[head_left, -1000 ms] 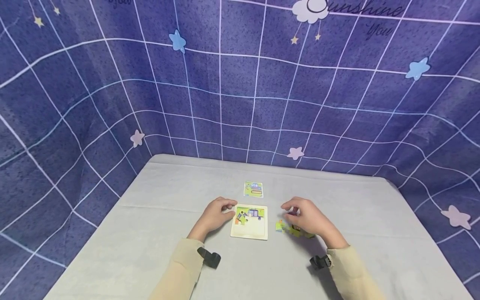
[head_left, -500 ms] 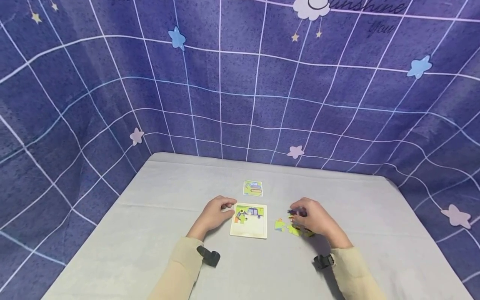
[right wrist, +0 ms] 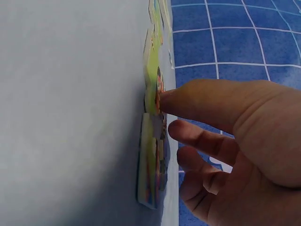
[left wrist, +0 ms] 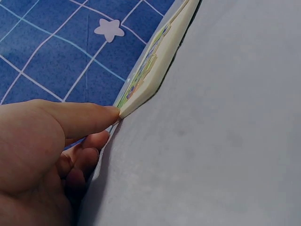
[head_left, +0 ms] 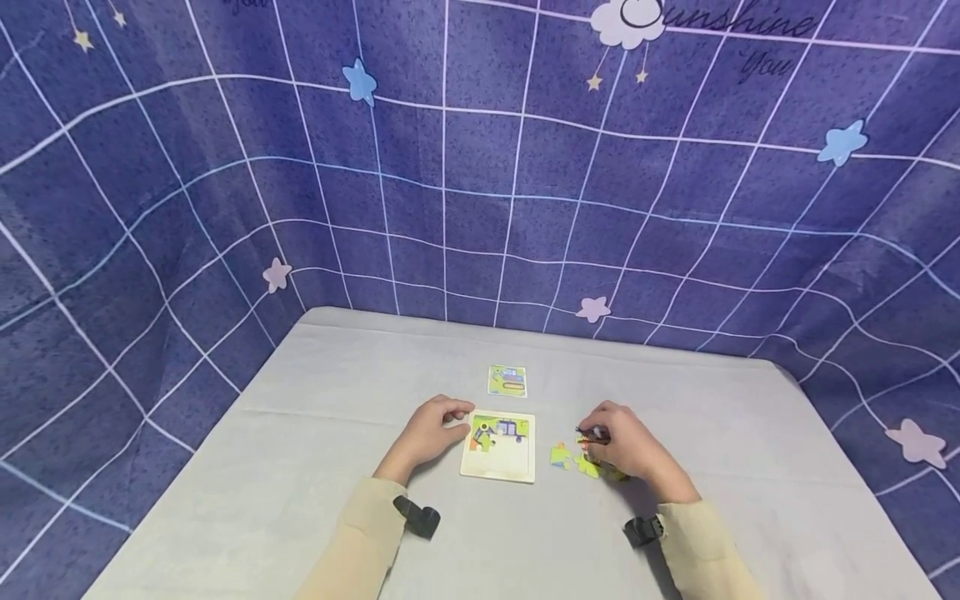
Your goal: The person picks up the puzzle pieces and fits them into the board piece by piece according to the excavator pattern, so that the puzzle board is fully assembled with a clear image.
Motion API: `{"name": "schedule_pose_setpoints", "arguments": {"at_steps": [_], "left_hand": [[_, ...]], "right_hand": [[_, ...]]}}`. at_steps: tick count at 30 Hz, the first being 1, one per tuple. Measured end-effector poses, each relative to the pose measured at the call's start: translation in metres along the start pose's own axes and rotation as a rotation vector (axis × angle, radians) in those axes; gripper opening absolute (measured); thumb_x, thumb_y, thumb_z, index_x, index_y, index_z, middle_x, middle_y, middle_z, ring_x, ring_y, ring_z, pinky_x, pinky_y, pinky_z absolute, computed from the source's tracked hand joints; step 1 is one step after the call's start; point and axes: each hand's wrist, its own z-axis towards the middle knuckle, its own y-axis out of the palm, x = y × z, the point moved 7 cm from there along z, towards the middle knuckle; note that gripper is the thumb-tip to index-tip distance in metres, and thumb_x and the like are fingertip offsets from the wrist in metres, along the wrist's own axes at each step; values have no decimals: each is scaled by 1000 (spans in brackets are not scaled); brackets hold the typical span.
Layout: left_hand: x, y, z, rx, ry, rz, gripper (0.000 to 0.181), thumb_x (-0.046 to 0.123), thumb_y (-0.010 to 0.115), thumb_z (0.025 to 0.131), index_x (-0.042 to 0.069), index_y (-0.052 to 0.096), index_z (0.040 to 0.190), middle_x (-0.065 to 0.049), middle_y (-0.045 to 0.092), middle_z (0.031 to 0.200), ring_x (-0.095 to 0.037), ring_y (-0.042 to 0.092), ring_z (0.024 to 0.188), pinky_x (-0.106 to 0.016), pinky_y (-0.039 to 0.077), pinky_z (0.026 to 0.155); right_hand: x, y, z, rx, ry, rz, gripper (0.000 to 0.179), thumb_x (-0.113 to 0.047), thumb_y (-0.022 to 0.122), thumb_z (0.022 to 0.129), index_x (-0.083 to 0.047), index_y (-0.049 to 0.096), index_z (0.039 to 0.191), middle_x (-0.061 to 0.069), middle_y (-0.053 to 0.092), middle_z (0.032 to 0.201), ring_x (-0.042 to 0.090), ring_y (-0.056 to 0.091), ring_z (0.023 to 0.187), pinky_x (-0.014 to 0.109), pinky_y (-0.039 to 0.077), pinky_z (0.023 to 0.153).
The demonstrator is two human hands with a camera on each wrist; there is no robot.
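Note:
A square puzzle tray (head_left: 498, 476) with a pale frame lies at the middle of the table, several pieces fitted along its top and left side. My left hand (head_left: 431, 432) rests at its left edge, thumb and forefinger touching the frame; in the left wrist view the thumb (left wrist: 89, 117) meets a corner. Right of the tray lie loose green puzzle pieces (head_left: 587, 465), some heaped. My right hand (head_left: 626, 442) is over them, with a dark puzzle piece (head_left: 595, 434) between thumb and forefinger. The right wrist view has the thumb (right wrist: 202, 101) against a piece in the heap, the forefinger mostly hidden.
A small picture card (head_left: 507, 381) lies behind the tray. One loose green-and-blue puzzle piece (head_left: 560, 456) sits between tray and heap. Grey cloth covers the table (head_left: 337, 375), and a blue patterned curtain (head_left: 480, 167) hangs behind it.
My right hand has moved slightly right, away from the tray, and its thumb and forefinger have drawn closer together over the heap. My left hand stays at the tray's edge.

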Motion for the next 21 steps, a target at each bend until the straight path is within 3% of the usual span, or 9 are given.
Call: {"name": "schedule_pose_setpoints", "arguments": {"at_steps": [21], "left_hand": [[-1,1,1,1,-1,12,33,12,75,86,13,71,119,3,63,97,-16,57,97,-39,48,93]], "right_hand": [[2,-7,0,26,71,60,28,-2,77,77,-5,74,105,2,65,95,20,60,85,40,51,77]]}}
